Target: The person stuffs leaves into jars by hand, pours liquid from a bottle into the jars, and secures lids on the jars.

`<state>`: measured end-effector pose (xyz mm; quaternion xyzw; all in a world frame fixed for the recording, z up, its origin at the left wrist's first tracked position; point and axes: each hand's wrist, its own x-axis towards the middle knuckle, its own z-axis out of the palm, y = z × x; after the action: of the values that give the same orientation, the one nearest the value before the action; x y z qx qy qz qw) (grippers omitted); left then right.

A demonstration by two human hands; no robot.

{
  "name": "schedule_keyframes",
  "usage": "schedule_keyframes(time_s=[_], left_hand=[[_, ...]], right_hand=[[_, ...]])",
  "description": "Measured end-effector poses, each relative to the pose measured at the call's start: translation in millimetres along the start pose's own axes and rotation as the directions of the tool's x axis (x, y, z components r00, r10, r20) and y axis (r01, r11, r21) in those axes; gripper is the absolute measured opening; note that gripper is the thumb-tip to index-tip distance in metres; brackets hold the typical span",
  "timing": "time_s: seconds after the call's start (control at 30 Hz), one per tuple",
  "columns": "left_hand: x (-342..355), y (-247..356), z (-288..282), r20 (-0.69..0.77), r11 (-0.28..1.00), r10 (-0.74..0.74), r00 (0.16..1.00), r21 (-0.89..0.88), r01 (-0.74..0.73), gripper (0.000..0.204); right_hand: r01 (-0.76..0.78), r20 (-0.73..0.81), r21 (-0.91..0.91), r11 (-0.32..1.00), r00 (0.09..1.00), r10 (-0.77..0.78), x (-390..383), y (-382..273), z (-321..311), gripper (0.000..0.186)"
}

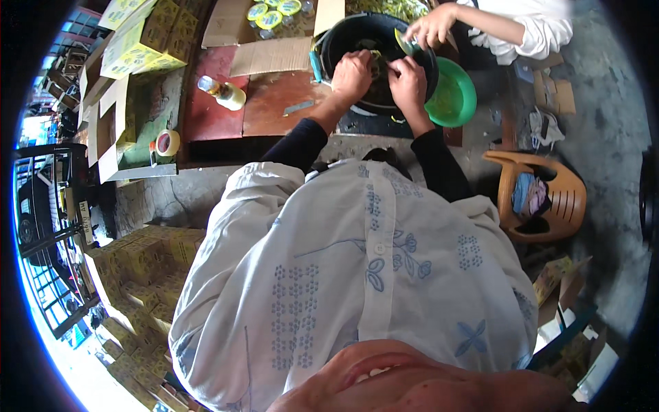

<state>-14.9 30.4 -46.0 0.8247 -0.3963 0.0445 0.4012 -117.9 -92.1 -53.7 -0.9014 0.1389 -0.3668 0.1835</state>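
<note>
Black bucket (pixel 347 34) under both hands, seemingly beside green bowl (pixel 456 96).

We see the bucket (pixel 343 34) on the table (pixel 274 103), our hands inside it. Left of the bucket stands a bottle (pixel 223 91); right of it, touching, a bowl (pixel 453 96); beyond that bowl, a chair (pixel 549 199).

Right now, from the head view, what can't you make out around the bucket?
- What the left hand and right hand grip: too small, covered by their fingers.
- Inside of the black bucket: dark, mostly hidden by both hands.
- Co-worker's hand: holds a small yellow-green piece, too small to identify; the person is cut off by the top edge.
- Tabletop near edge: hidden by the wearer's shirt.
</note>
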Motion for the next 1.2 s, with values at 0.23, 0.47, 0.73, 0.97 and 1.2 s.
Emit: schedule_keyframes(time_s=[0.23, 0.47, 0.73, 0.97, 1.2], left_hand=[[0.9, 1.5, -9.2, 0.062, 0.996, -0.030, 0.998, -0.080, 0.035, 0.009], [3.3, -3.7, -8.9, 0.114, 0.995, 0.010, 0.993, -0.098, 0.002, 0.015], [5.5, -12.3, -1.1, 0.115, 0.995, 0.032, 0.993, -0.093, -0.021, 0.013], [3.7, -6.1, -5.3, 0.157, 0.997, -0.020, 0.987, -0.066, 0.031, 0.017], [7.1, -12.1, -4.9, 0.220, 0.987, -0.022, 0.975, -0.148, 0.055, 0.013]], right_hand=[[-0.001, 0.008, -0.020, 1.000, 1.000, 0.002, 0.3, -3.8, -1.5, 0.008], [0.011, 0.079, -0.063, 0.998, 0.997, -0.006, 3.9, -6.8, -4.9, 0.007], [-0.007, 0.085, -0.007, 1.000, 0.996, 0.007, 3.3, -5.2, -3.0, 0.008], [-0.055, 0.034, 0.040, 0.998, 0.998, 0.053, 0.7, -5.6, -1.1, 0.009], [-0.103, 0.065, 0.030, 0.994, 0.993, 0.101, 0.0, -8.2, -2.5, 0.009]])
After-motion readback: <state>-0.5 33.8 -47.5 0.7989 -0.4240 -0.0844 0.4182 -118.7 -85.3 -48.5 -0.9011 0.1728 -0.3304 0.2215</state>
